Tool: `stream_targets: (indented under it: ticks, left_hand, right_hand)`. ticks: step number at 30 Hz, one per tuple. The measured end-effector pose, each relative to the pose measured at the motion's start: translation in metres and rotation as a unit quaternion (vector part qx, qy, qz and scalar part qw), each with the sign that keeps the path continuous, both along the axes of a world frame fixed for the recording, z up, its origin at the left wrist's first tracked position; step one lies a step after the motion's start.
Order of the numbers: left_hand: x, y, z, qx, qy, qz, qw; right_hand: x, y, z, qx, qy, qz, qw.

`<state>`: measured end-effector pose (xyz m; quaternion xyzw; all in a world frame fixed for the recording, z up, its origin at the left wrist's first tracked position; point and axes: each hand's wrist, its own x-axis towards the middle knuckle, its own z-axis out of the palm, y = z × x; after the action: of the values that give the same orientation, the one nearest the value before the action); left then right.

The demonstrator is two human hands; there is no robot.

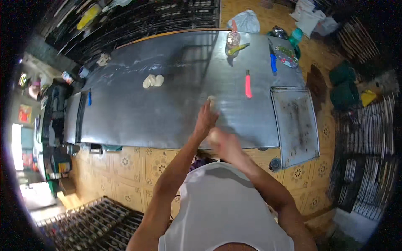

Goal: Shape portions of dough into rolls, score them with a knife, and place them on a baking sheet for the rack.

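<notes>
My left hand (206, 120) reaches over the front half of the metal table, its fingers pointing away from me. At its fingertips is a small pale piece of dough (212, 99), which the fingers seem to grip. Just right of it and nearer to me, my right hand (227, 145) is smeared by motion over the table's front edge. A pale rounded shape shows at its front, but the blur hides whether that is dough or part of the hand. Farther left on the table, a group of pale dough pieces (153, 81) lies close together.
On the steel table (121, 113) lie a pink-handled knife (248, 85), a blue-handled tool (273, 62) and a yellow-green object (238, 49) near a clear bottle (233, 39). A worn metal tray (295, 125) overlaps the right edge. Racks (90, 224) stand behind left.
</notes>
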<state>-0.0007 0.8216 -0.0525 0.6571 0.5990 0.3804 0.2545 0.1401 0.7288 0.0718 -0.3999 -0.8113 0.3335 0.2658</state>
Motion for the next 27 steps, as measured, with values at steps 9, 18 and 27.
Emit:
stream_targets:
  ticks: [9, 18, 27]
  left_hand:
    - [-0.06, -0.081, -0.007, -0.29, -0.005, -0.341, 0.894]
    - [-0.042, -0.081, -0.053, 0.342, 0.397, -0.084, 0.847]
    - [0.028, -0.051, -0.013, -0.143, 0.152, 0.024, 0.978]
  right_hand:
    - [-0.022, -0.035, -0.101, -0.233, -0.075, -0.153, 0.957]
    - [-0.036, 0.003, -0.097, -0.211, -0.212, -0.185, 0.936]
    - [0.03, 0.009, -0.104, -0.15, -0.187, -0.117, 0.964]
